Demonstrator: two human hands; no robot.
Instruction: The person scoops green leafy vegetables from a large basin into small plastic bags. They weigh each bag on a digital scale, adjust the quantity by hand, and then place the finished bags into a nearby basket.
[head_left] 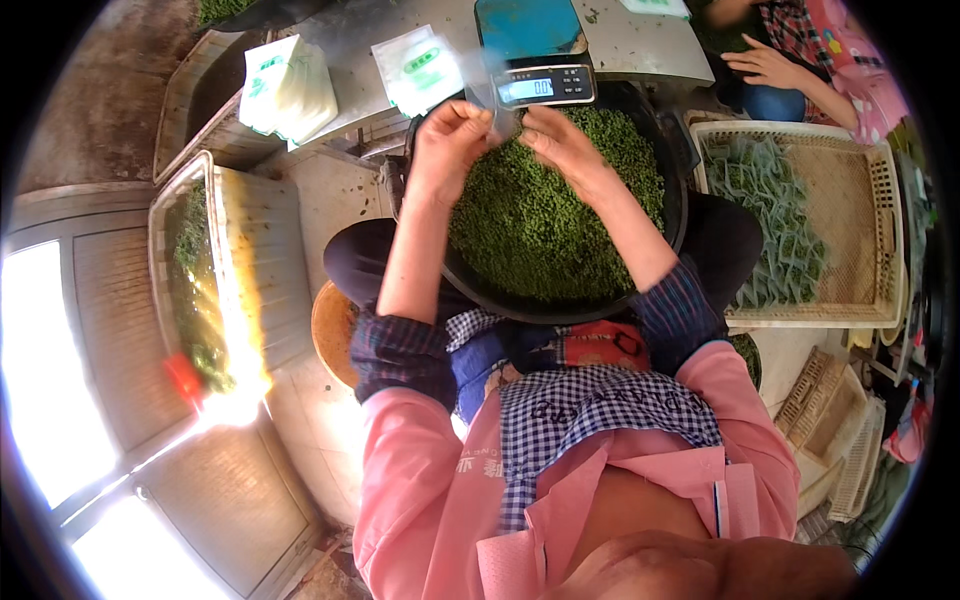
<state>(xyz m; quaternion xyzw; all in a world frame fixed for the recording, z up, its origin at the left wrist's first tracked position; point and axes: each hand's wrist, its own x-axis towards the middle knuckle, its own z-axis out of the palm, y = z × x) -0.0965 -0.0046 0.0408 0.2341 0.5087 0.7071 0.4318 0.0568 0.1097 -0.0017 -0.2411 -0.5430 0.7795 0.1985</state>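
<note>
My left hand (455, 145) is closed in a pinch on a thin, see-through plastic bag (497, 95), which is blurred and hard to make out. Facing it, my right hand (570, 150) has its fingers pinched at the bag's other side. Both hands are over the far part of a round black tub (683, 225) between my knees. Small round green berries (555, 225) fill much of the tub. Just beyond my fingers a digital scale (545, 86) with a lit display and a blue weighing plate (530, 28) stands on the metal table.
Flat printed plastic bags (418, 70) and a taller bag stack (288, 90) lie on the table (640, 50). Filled clear packets (765, 220) sit in a cream crate (850, 240) at right. Another person's hand (765, 65) is beyond it. A pale bin (265, 250) stands left.
</note>
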